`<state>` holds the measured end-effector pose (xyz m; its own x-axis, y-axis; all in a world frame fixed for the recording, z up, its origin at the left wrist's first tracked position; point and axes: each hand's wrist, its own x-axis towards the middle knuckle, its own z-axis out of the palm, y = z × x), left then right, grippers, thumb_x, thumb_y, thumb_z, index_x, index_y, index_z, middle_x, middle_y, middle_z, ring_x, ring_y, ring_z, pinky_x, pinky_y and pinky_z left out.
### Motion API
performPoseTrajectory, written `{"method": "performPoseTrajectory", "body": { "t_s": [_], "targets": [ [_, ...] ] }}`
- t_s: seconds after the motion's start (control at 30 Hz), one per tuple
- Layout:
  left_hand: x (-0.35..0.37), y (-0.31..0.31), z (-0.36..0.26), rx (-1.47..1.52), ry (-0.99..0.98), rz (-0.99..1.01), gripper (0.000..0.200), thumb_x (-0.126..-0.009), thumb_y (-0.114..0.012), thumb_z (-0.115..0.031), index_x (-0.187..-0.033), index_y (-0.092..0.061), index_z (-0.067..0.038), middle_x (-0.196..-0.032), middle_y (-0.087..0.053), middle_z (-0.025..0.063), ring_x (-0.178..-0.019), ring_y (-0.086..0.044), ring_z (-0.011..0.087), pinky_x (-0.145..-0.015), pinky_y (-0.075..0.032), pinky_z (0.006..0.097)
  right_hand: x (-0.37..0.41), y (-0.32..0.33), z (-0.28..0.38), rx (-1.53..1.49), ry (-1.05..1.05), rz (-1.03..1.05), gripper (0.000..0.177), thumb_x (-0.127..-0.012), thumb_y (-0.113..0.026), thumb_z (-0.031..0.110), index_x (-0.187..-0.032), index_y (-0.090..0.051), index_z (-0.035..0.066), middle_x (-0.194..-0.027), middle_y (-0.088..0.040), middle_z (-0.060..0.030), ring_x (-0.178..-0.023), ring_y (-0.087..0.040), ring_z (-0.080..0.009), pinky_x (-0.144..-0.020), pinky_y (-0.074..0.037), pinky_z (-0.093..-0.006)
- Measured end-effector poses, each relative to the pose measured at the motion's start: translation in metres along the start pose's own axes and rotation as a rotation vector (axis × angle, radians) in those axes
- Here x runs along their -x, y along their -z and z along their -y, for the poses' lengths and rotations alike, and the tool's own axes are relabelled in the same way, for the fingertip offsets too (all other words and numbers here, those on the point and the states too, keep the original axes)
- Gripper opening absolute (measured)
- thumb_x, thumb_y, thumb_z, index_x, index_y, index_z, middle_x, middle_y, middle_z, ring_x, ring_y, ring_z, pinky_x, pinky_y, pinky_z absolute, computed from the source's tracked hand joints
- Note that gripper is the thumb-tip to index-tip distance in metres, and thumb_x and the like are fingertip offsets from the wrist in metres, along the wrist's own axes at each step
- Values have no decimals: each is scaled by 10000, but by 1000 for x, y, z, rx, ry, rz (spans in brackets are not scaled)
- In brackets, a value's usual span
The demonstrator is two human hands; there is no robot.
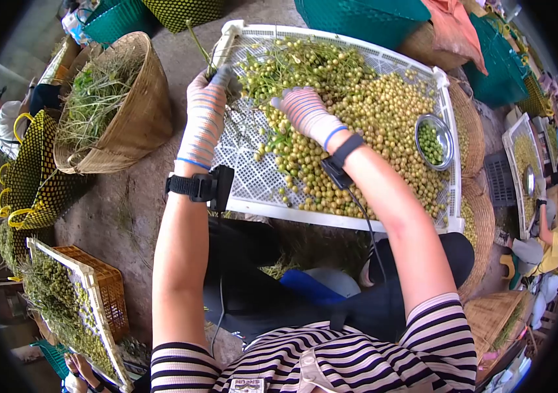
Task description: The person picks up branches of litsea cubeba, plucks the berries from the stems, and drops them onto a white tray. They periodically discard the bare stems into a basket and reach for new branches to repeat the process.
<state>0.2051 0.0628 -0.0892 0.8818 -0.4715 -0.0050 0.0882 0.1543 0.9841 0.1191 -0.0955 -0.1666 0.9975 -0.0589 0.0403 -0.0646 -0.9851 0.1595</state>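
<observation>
My left hand (207, 108), in a striped glove, is closed around thin green stems (197, 42) at the left edge of a white mesh tray (226, 194). Over the tray's left-middle part is my right hand (305, 111), gloved too, its fingers bent at the edge of the fruit; what they hold, if anything, is hidden. Round yellow-green fruits (383, 111) cover much of the tray, with stemmed bunches (305, 62) along its upper part. A metal bowl (450, 154) with greener fruits (430, 143) rests on the right side of the tray.
A woven basket of stalks (151, 108) stands at the left, beside a black-and-yellow basket (36, 177). Another fruit tray (89, 281) is at the lower left. Green containers (364, 19) stand beyond the tray. Other people are at work at both sides.
</observation>
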Motion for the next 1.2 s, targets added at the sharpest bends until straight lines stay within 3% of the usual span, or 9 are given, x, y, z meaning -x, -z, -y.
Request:
{"method": "performPoseTrajectory", "body": {
  "t_s": [0.17,0.33,0.5,0.8,0.87,0.93,0.97,1.0,1.2],
  "targets": [
    [-4,9,-9,-156,0,-151,134,-792,-652,-161,-876,-637,-58,-678,-592,11,-518,-473,86,-470,-369,213,-32,0,-16,-126,-247,264,209,-804,-528,185,-923,-665,81,-933,-641,-120,-911,-609,-281,-767,-482,-370],
    [-7,2,-7,-4,-152,-176,153,-776,-664,-133,-911,-650,-63,-655,-575,-17,-430,-378,42,-393,-284,200,0,51,-78,-688,-256,-224,314,-785,-641,311,-995,-652,78,-973,-625,-132,-894,-596,-232,-811,-457,-318],
    [2,-24,-3,-13,-86,35,258,-773,-669,-128,-1008,-612,-41,-647,-545,-21,-394,-370,47,-360,-274,203,33,95,-100,-1075,-193,-400,373,-754,-686,339,-945,-662,19,-864,-665,-91,-779,-548,-96,-761,-451,-289],
    [16,-54,16,-151,-36,434,275,-741,-706,-132,-990,-631,-45,-740,-616,-42,-552,-477,27,-486,-365,179,49,110,-60,-1106,-222,-91,421,-758,-663,409,-945,-657,31,-804,-660,-115,-706,-584,-148,-701,-471,-312],
    [15,-54,22,-170,-35,434,227,-744,-705,-134,-940,-637,-41,-689,-593,-41,-505,-457,38,-450,-353,191,49,121,-53,-504,-240,-170,498,-762,-626,475,-927,-651,6,-783,-651,-150,-700,-607,-193,-694,-474,-323],
    [19,-53,17,-104,51,114,196,-752,-699,-144,-904,-629,-42,-630,-558,-34,-455,-435,54,-402,-329,209,49,113,-60,-630,-304,-232,538,-772,-591,511,-920,-648,-3,-766,-643,-170,-676,-615,-228,-678,-481,-331],
    [18,-50,12,-100,159,21,179,-753,-696,-138,-867,-635,-13,-675,-579,-12,-556,-472,63,-498,-381,236,46,107,-68,-754,-337,-282,531,-767,-599,512,-917,-651,4,-738,-645,-151,-649,-614,-215,-662,-484,-329],
    [20,-50,11,-127,45,-48,165,-761,-684,-126,-859,-628,-6,-675,-587,4,-546,-473,61,-494,-382,239,45,110,-67,-880,-368,-332,525,-761,-607,512,-913,-654,12,-710,-646,-131,-622,-612,-202,-646,-487,-327],
    [46,-60,1,127,-255,2,176,-778,-656,-111,-901,-624,10,-746,-605,9,-596,-488,71,-526,-406,235,54,114,-57,-1047,-423,-245,427,-783,-598,488,-793,-685,70,-557,-569,-22,-464,-451,-101,-466,-394,-273]
  ]
}}
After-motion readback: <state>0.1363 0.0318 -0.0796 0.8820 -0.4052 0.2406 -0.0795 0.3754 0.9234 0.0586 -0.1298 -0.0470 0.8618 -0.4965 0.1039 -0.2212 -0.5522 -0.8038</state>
